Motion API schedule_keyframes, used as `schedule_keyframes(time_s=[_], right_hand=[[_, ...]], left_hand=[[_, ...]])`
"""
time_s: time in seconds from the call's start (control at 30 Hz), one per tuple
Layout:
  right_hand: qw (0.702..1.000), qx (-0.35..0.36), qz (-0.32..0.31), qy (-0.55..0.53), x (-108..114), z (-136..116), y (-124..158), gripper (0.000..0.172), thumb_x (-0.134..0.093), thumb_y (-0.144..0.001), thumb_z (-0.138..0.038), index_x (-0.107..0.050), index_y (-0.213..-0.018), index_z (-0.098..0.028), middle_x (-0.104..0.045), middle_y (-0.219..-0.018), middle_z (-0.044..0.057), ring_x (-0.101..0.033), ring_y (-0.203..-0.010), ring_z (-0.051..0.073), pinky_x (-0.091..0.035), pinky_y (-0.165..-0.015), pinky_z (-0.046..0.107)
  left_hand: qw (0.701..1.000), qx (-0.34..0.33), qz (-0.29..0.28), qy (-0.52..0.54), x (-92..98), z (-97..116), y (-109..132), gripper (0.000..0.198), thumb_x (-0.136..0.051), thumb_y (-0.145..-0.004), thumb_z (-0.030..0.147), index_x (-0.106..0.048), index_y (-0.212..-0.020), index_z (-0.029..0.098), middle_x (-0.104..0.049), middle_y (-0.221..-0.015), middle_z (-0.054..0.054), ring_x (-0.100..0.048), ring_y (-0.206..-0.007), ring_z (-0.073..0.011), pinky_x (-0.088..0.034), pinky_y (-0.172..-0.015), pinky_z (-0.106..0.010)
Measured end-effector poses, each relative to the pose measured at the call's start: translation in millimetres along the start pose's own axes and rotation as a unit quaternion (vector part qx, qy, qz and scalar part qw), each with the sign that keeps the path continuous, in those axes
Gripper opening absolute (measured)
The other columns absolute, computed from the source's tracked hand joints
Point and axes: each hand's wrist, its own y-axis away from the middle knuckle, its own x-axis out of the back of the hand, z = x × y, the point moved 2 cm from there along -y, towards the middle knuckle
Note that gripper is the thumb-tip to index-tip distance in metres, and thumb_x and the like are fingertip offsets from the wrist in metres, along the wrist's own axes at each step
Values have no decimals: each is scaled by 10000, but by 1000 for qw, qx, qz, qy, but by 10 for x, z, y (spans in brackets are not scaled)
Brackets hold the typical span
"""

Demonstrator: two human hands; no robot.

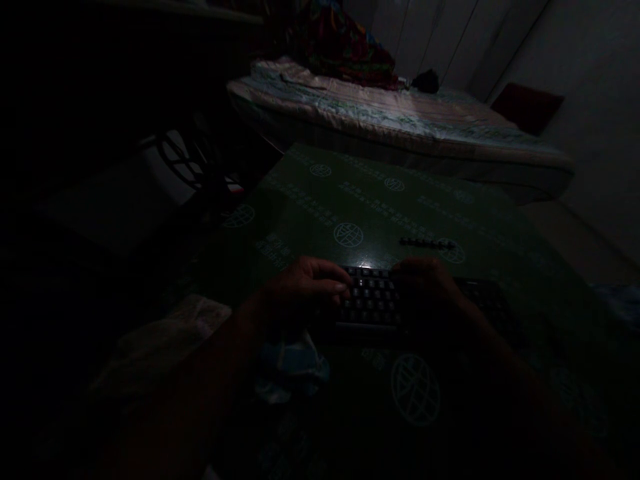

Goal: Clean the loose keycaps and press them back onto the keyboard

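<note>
A black computer keyboard [373, 298] lies on a green table in very dim light. Over its left part is my left hand [310, 285], thumb and index tips brought close together in a pinch; whatever is between them is too dark to make out. My right hand [425, 280] rests over the keyboard's middle-right, fingers curled towards its far edge and mostly lost in shadow. Beyond the keyboard, a row of small dark pieces [427, 244] lies on the tabletop. A crumpled blue and white cloth [293, 367] sits just below my left hand.
The green table [310, 213] has printed globe marks and lettering. A pale crumpled cloth [175, 333] lies by my left forearm. Behind the table stands a bed with a patterned mattress [400, 113] and a red floral cloth [345, 50]. A dark spoked wheel [180, 160] is at left.
</note>
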Motion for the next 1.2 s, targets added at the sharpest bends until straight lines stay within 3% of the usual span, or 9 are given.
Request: schedule_keyframes(time_s=[0.23,0.37,0.47,0.7,0.9,1.2], right_hand=[[973,181,85,114,-104,61,96,214,-503,-823,-306,-679,-807,-186,-675,-917,74,-631,-856,187,-496,-769,301],[941,244,127,197,-163,77,135,225,-478,-858,-322,-669,-864,-205,-661,-961,91,-606,-944,218,-495,-837,367],[922,272,121,246,-185,57,168,237,-463,-876,-327,-649,-929,-190,-650,-992,106,-585,-992,230,-494,-854,377],[922,257,105,269,-204,37,207,256,-469,-875,-321,-658,-926,-156,-641,-1040,143,-607,-962,240,-501,-850,392],[947,204,190,159,-157,46,269,267,-475,-864,-292,-647,-1017,-157,-638,-1090,142,-625,-968,206,-512,-841,330],[932,196,238,189,-272,92,324,227,-475,-844,-270,-665,-937,-188,-664,-1015,121,-628,-926,226,-519,-806,375]], left_hand=[[1000,7,-5,9,18,-28,-15,183,-721,-652,182,-696,-828,140,-694,-741,-51,-605,-589,-111,-485,-539,-212],[1000,6,-8,2,23,-15,-27,175,-716,-651,170,-696,-823,146,-696,-746,-52,-609,-590,-117,-489,-548,-225],[1000,3,-13,-4,24,-11,-33,166,-707,-659,171,-699,-823,150,-695,-742,-46,-608,-595,-116,-484,-557,-225],[1000,-1,-10,-20,36,-18,-34,167,-709,-667,190,-698,-829,152,-696,-759,-42,-607,-615,-120,-483,-569,-227],[1000,-3,-1,-13,32,2,-17,176,-710,-656,194,-695,-825,148,-693,-750,-42,-599,-600,-114,-476,-564,-225],[1000,-23,17,-6,43,26,4,179,-706,-648,201,-687,-816,141,-692,-750,-48,-600,-597,-116,-483,-568,-228]])
